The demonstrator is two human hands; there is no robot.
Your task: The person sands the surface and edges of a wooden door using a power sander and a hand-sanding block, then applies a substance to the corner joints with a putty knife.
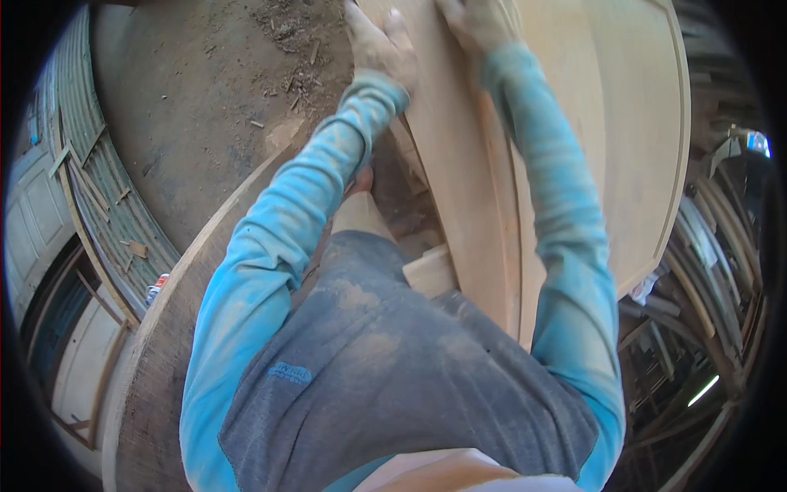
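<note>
A long, pale wooden board (463,180) runs from the top of the view down toward my lap, with its narrow end near my shorts. My left hand (384,51) grips its left edge near the top, thumb over the face and fingers along the side. On the opposite edge, my right hand (484,26) holds the same board, its fingertips partly cut off by the frame. Under and right of the board lies a wide, light wooden panel (623,139) with a raised border. A small wood block (430,272) sits beside the board's lower left edge.
A thick wooden slab (184,328) with a curved-looking edge lies along my left. Wood scraps (299,57) litter the dirt floor (188,107). Corrugated sheeting (102,156) and a white panelled door (39,217) stand at far left. Stacked timber (721,246) crowds the right.
</note>
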